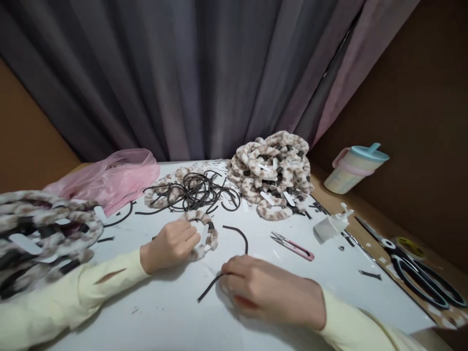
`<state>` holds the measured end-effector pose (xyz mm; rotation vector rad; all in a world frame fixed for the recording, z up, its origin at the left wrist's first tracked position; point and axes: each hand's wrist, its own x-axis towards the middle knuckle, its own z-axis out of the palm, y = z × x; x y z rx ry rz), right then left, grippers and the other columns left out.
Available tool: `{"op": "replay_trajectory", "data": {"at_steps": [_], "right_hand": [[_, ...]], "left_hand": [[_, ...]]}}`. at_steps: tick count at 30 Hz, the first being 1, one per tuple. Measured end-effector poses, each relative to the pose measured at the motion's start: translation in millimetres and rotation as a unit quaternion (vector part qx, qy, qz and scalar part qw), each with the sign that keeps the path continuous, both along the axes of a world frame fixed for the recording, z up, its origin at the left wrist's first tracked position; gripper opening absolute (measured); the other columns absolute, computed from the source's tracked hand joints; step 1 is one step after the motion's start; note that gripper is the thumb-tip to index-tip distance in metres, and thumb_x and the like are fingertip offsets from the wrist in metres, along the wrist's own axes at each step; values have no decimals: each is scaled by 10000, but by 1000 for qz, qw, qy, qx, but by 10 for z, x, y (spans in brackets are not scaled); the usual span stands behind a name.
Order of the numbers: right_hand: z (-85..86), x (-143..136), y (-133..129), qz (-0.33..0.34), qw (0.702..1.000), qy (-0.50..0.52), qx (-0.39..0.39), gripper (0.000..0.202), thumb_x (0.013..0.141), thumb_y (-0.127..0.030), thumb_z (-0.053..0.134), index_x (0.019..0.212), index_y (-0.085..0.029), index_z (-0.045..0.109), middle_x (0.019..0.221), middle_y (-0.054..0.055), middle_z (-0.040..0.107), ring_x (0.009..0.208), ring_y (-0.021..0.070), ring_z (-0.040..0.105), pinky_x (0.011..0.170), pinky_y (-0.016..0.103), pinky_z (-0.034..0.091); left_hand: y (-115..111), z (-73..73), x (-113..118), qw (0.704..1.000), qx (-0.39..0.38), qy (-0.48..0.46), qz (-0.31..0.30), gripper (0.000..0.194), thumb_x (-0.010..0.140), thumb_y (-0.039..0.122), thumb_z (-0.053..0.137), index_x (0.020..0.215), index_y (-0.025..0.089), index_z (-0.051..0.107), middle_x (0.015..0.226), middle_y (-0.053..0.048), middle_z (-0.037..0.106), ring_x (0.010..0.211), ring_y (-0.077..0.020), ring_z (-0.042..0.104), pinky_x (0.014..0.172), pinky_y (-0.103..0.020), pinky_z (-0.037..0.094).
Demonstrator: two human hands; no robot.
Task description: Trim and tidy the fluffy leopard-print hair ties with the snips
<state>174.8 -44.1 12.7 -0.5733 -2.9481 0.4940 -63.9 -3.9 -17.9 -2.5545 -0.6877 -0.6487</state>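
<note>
My left hand (174, 244) is closed around the left side of a small fluffy ring (213, 240), patterned white and brown. A black sleeve and a white tag show on that ring, while its left part is hidden behind my fingers. To the right and nearer, my right hand (258, 288) pinches a short black cord (242, 234). One end of the cord curves up beyond the fingers and the other sticks out toward the lower left. Behind both hands lies a tangle of black cords (195, 191), with more fluffy material under it.
Fluffy rings pile up at the back (274, 170) and at the left (44, 219). A pink plastic bag (113, 178) lies back left. On the right are thread snips (292, 245), a small white bottle (332, 226), large scissors (409, 270), a tape roll (410, 247) and a lidded cup (354, 168).
</note>
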Motion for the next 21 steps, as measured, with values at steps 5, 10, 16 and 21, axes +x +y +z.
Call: {"op": "replay_trajectory", "data": {"at_steps": [5, 10, 16, 21], "right_hand": [[-140, -343, 79, 73, 992, -60, 89, 171, 876, -201, 439, 969, -122, 559, 858, 66, 592, 794, 182, 488, 716, 285, 392], [-301, -385, 137, 43, 998, -21, 43, 163, 872, -180, 401, 910, -139, 554, 835, 61, 602, 745, 167, 508, 696, 270, 394], [-479, -380, 153, -59, 984, 90, -144, 223, 916, -217, 347, 986, -174, 554, 871, 46, 619, 738, 125, 566, 667, 202, 418], [-684, -400, 259, -139, 941, 182, -251, 289, 909, -356, 363, 787, -160, 536, 672, 24, 589, 571, 97, 506, 551, 179, 399]], "left_hand": [[-152, -244, 98, 985, -123, -19, 121, 174, 838, 158, 343, 766, 141, 500, 705, -67, 503, 680, -200, 457, 617, -317, 361], [-153, -279, 137, 955, -250, -17, 157, 224, 854, 367, 431, 837, 148, 476, 809, -72, 528, 750, -219, 488, 646, -330, 386], [-131, -259, 128, 955, -258, 45, 142, 177, 905, 283, 362, 805, 166, 450, 769, -41, 540, 709, -190, 510, 596, -289, 363], [-87, -274, 103, 967, -217, 64, 114, 148, 905, 244, 340, 814, 167, 429, 750, -39, 545, 681, -198, 530, 559, -292, 349]]}}
